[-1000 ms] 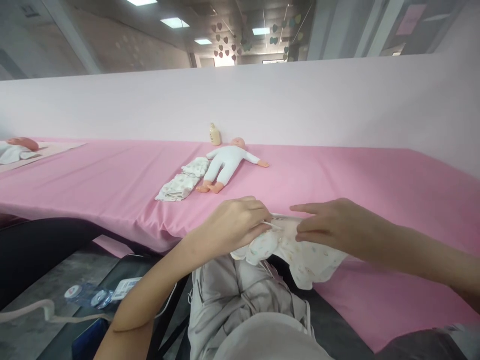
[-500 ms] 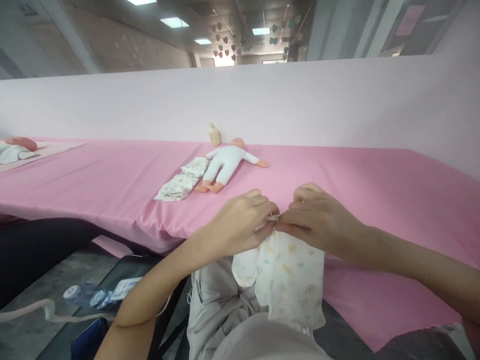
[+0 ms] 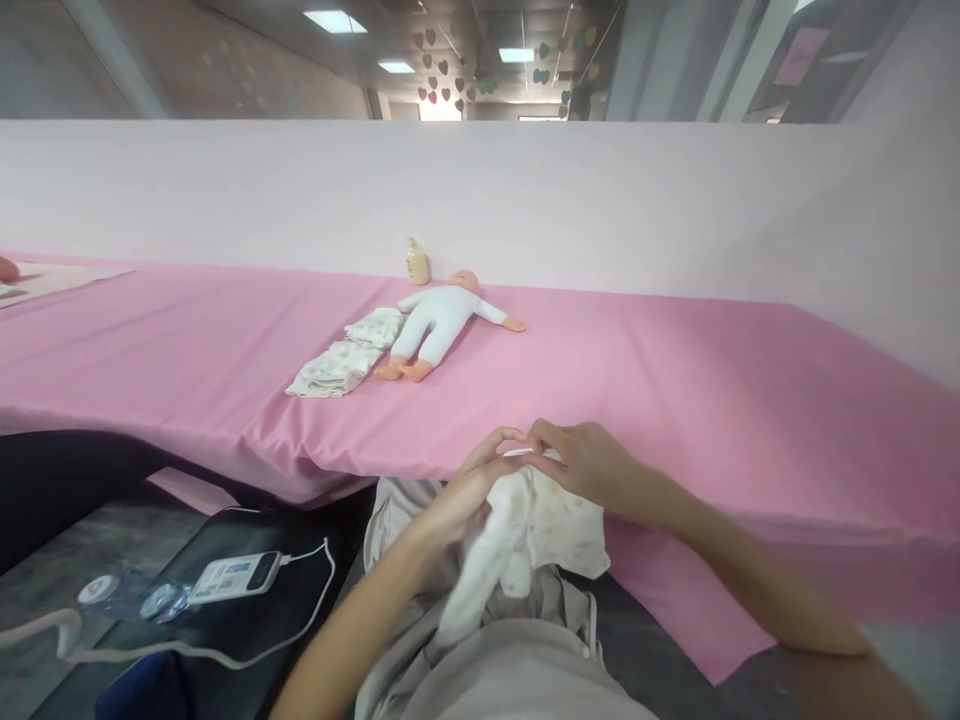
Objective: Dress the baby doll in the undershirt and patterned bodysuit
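Observation:
Both my hands hold a small white printed baby garment (image 3: pixel 555 525) just above my lap, at the near edge of the pink table (image 3: pixel 675 390). My left hand (image 3: pixel 472 490) pinches the garment's top edge from the left. My right hand (image 3: pixel 581 462) pinches the same edge from the right, fingertips nearly touching the left. The cloth hangs down in a loose bunch over my grey trousers.
A baby doll (image 3: pixel 439 322) in a white suit lies further back on the table, beside folded printed cloths (image 3: pixel 341 360) and a small bottle (image 3: pixel 416 262). A pale partition runs behind. Low on the left a phone (image 3: pixel 236 575) on a cable and a water bottle (image 3: pixel 127 598) rest on a dark seat.
My hands have dropped lower and closer to my lap, staying together on the garment's top edge. The garment went from hanging flat to a bunched shape. The view tilted down slightly.

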Motion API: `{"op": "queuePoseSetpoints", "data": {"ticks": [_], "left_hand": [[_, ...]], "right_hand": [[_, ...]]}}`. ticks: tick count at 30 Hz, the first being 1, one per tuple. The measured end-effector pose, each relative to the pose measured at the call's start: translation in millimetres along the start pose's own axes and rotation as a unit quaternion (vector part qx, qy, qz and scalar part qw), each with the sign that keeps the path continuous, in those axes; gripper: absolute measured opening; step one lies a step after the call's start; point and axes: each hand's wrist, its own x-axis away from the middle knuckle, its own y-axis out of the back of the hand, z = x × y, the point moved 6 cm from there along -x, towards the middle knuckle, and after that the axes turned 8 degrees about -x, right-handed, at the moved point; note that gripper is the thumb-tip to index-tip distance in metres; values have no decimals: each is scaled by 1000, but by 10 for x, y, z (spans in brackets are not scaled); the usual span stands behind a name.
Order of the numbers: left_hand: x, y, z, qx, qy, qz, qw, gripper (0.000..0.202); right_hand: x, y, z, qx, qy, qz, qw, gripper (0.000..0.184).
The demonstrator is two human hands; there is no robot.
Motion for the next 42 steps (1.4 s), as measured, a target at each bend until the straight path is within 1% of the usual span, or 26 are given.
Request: {"op": "queuePoseSetpoints", "data": {"ticks": [2,4,6,7,10,11,13,14,15,16,17,18,19,20,21,23,24,25,27,30,32,34,35,38,39,42], "left_hand": [[43,-80,223,143,10,-40,989,35],[107,-148,346,225,-10,-90,970,48],[190,-178,399,253,-35,-146,956,61],[235,-184,404,258,-47,-166,950,67],[355,-180,355,248,-81,-192,946,75],[385,-172,324,233,-95,-192,949,75],[420,-155,257,174,-129,-180,959,73],[427,-134,224,129,-151,-181,963,71],[435,-89,186,73,-183,-200,960,68],[450,-21,142,5,-221,-241,945,64],[476,62,94,-71,-262,-299,915,60],[504,139,49,-146,-295,-358,874,56],[511,200,17,-212,-314,-398,836,52],[480,246,4,-260,-316,-403,819,47],[419,283,13,-288,-304,-377,826,40],[286,325,82,-295,-252,-282,877,22],[258,340,118,-285,-229,-250,897,15],[257,361,147,-272,-212,-241,907,11],[294,404,190,-247,-192,-264,912,13],[319,427,272,-196,-158,-284,925,15],[310,445,323,-165,-135,-290,933,14],[303,484,368,-143,-122,-302,935,13],[303,510,398,-134,-117,-310,934,14],[330,604,527,-130,-96,-344,925,32],[345,628,566,-142,-93,-351,921,35],[389,651,606,-217,-111,-342,907,26]], "right_hand": [[-38,-104,-82,-52,-47,-40,997,15],[-66,-180,-102,-128,-71,-44,988,13],[-70,-196,-54,-199,-69,-21,977,9],[-62,-181,-6,-223,-53,-4,973,9],[-3,-84,118,-256,5,27,966,30],[16,-56,124,-268,9,27,963,31],[31,-24,84,-299,-9,14,954,24],[28,-18,55,-313,-21,3,949,20],[17,-14,28,-320,-30,-10,947,17],[0,-10,10,-320,-35,-25,947,15],[-20,-5,-1,-315,-37,-40,947,13],[-40,-4,-5,-309,-37,-51,949,11],[-60,-7,0,-302,-35,-58,951,11],[-78,-15,9,-297,-31,-60,953,12],[-93,-27,21,-293,-27,-59,954,12],[-109,-53,34,-281,-18,-71,957,12],[-112,-64,38,-273,-8,-87,958,12],[-111,-76,44,-262,8,-110,959,11],[-102,-109,60,-231,50,-173,956,10],[-74,-212,80,-165,101,-282,940,7],[-57,-314,83,-111,107,-348,925,8],[-46,-434,84,-70,104,-394,911,10],[-45,-496,77,-62,99,-407,906,12],[-53,-672,30,-78,75,-417,903,13],[-53,-721,14,-84,65,-417,903,14],[-48,-835,-10,-82,45,-414,905,17]]}}
